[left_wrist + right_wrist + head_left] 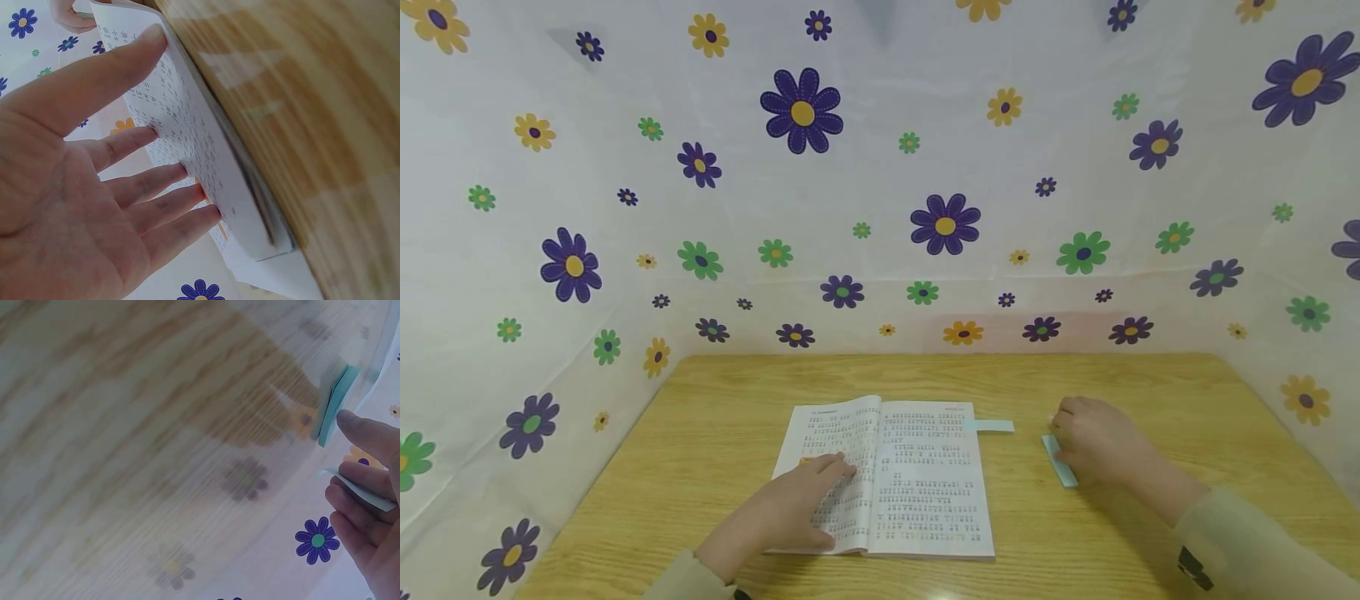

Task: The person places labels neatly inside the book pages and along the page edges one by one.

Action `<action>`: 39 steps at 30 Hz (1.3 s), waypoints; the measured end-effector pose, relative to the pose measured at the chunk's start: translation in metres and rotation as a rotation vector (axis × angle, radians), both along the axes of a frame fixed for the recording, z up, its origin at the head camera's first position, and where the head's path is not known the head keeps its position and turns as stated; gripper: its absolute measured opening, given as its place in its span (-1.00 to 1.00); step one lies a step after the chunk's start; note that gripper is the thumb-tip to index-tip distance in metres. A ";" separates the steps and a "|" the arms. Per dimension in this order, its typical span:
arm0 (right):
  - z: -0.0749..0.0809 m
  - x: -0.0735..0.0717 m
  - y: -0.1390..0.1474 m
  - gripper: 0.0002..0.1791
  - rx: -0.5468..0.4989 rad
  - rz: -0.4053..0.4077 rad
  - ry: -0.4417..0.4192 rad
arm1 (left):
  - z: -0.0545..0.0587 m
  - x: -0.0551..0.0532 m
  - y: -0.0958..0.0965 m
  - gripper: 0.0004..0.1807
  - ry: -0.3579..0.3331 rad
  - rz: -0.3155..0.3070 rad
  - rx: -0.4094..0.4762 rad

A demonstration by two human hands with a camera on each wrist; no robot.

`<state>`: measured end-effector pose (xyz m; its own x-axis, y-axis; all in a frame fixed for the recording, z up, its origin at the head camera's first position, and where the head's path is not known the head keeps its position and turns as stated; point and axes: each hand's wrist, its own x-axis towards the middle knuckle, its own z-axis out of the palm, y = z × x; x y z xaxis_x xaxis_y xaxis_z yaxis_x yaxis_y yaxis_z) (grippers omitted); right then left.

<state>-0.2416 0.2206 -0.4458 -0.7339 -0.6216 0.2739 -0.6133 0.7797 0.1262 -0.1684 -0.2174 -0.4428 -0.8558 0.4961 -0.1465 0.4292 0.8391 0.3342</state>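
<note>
An open book (928,521) with printed pages lies on the table. My left hand (797,504) rests on its left page, fingers spread and fairly straight, thumb near the lower edge. Beside the fingers a small orange patch (806,459) shows on that page. A light blue paper strip (995,426) sticks out past the right page's outer edge. To the right of the book, my right hand (1097,442) bends over a light blue pad of paper strips (337,406), thumb at its edge. A pale paper strip (369,495) is held among its curled fingers.
The wooden table (925,375) runs back to a white cloth (865,183) printed with purple, yellow and green flowers. This cloth hangs along the back and both sides. Bare wood separates the book from the blue pad.
</note>
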 end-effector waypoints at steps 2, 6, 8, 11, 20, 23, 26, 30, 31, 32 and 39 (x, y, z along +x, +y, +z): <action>0.000 0.000 0.001 -0.72 0.007 0.000 0.008 | 0.000 0.000 0.000 -0.04 0.003 -0.002 0.000; 0.002 0.000 0.002 -0.75 -0.006 0.016 0.045 | 0.000 0.000 0.000 -0.04 0.004 -0.004 -0.002; 0.003 -0.001 0.003 -0.75 -0.015 0.019 0.052 | 0.001 0.000 -0.001 -0.03 0.004 -0.006 0.000; 0.004 -0.001 0.004 -0.76 -0.016 0.011 0.051 | 0.002 0.000 -0.001 -0.02 0.005 -0.008 0.001; 0.006 -0.001 0.004 -0.83 -0.032 0.000 0.044 | 0.003 0.000 -0.001 -0.01 -0.001 -0.001 0.003; 0.006 -0.001 0.004 -0.87 -0.040 0.000 0.046 | 0.003 -0.001 -0.001 -0.02 -0.001 -0.004 0.004; 0.006 -0.002 0.003 -0.88 -0.042 0.007 0.057 | 0.003 -0.001 -0.001 -0.01 -0.005 -0.003 0.007; 0.006 -0.002 0.003 -0.89 -0.034 0.018 0.079 | 0.004 0.000 -0.001 -0.01 -0.007 -0.005 0.007; 0.006 -0.001 0.003 -0.89 -0.031 0.019 0.082 | 0.003 -0.001 -0.001 -0.01 -0.007 -0.006 0.008; 0.006 -0.001 0.003 -0.89 -0.028 0.020 0.085 | 0.003 -0.001 -0.001 -0.01 -0.007 -0.006 0.009; 0.008 -0.001 0.000 -0.89 -0.018 0.025 0.090 | 0.001 -0.001 -0.001 -0.04 -0.008 0.000 -0.006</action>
<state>-0.2428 0.2208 -0.4374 -0.6902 -0.6338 0.3493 -0.6192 0.7670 0.1682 -0.1692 -0.2186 -0.4421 -0.8548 0.4949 -0.1561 0.4262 0.8412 0.3329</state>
